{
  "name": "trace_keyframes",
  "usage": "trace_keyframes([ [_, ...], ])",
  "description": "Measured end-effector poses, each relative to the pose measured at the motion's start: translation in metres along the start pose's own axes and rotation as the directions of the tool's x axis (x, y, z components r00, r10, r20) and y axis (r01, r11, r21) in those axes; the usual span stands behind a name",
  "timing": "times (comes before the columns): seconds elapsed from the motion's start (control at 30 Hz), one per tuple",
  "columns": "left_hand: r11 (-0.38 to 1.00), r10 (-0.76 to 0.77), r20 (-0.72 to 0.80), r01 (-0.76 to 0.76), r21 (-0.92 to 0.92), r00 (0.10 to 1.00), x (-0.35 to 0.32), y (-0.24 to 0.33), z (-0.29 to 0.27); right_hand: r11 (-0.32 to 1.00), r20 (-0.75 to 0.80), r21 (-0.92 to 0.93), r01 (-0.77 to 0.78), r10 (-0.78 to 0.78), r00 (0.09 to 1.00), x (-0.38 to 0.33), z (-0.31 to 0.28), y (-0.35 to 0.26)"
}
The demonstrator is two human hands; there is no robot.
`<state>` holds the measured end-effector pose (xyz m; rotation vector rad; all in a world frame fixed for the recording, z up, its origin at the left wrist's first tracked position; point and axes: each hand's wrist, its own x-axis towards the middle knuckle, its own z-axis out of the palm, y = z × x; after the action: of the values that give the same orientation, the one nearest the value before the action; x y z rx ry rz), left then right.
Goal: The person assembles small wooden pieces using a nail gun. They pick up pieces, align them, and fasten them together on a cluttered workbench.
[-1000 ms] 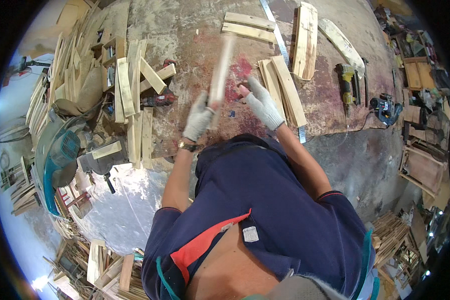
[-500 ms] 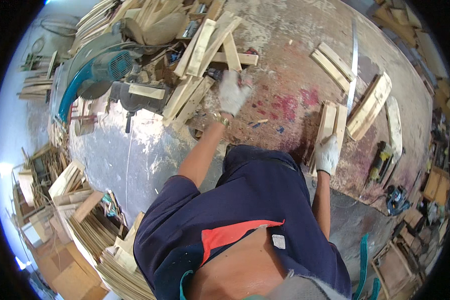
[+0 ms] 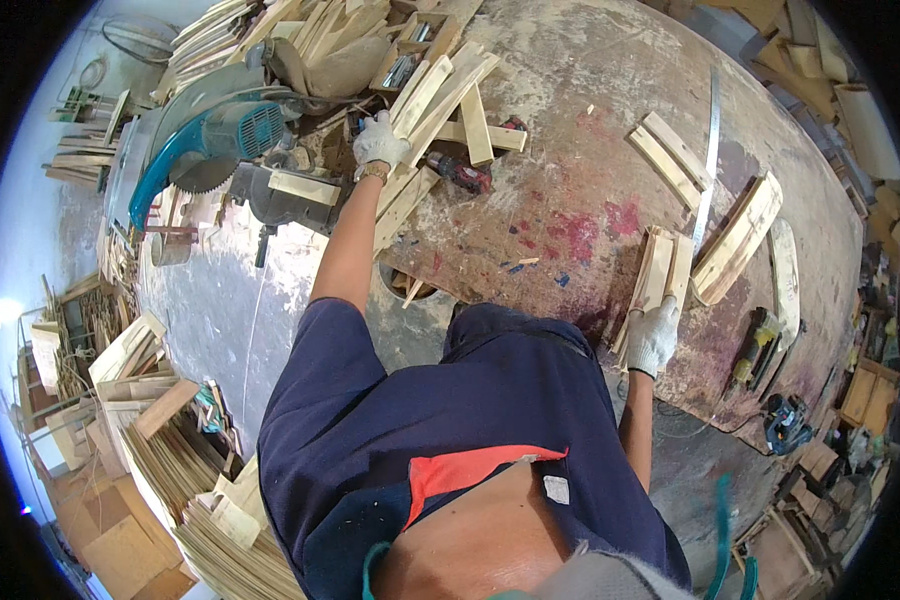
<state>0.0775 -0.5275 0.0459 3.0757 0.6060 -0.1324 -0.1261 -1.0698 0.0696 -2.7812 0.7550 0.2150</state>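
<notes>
One small white rectangular label on back of your dark blue shirt, beside orange panel; no packages, signs, screens visible

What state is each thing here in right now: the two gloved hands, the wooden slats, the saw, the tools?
Left hand in white glove: gripping pale wooden slats at the pile.
Right hand in white glove: resting on a small stack of short wooden slats.
Teal mitre saw: head raised, untouched.
Red and black power drill: lying on the worn round wooden table.
Long metal ruler: lying flat.

White-gloved left hand on pale wood slats; teal saw; red-stained brown tabletop.
</notes>
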Motion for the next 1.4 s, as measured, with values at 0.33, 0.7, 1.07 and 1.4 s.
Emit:
trace_keyframes([
  [0.33,0.08,0.28,0.116,0.097,-0.992,0.953,-0.125,0.103,-0.039,0.532,0.036,0.841,0.097,-0.234,0.971,-0.007,-0.012,-0.025],
  [0.7,0.036,0.797,0.307,0.466,-0.884,0.52,-0.281,0.203,-0.006,-0.422,0.33,0.794,-0.437,-0.305,0.893,0.004,-0.019,-0.112],
  [1.07,0.661,0.316,-0.039,-0.249,-0.708,0.948,-0.186,0.16,-0.014,0.968,-0.07,0.248,-0.051,0.071,0.995,0.041,-0.018,0.041],
  [1.4,0.942,-0.247,0.136,0.27,-0.198,0.96,-0.009,0.007,0.034,0.993,-0.057,0.029,0.113,-0.111,0.992,0.031,0.013,0.077],
])
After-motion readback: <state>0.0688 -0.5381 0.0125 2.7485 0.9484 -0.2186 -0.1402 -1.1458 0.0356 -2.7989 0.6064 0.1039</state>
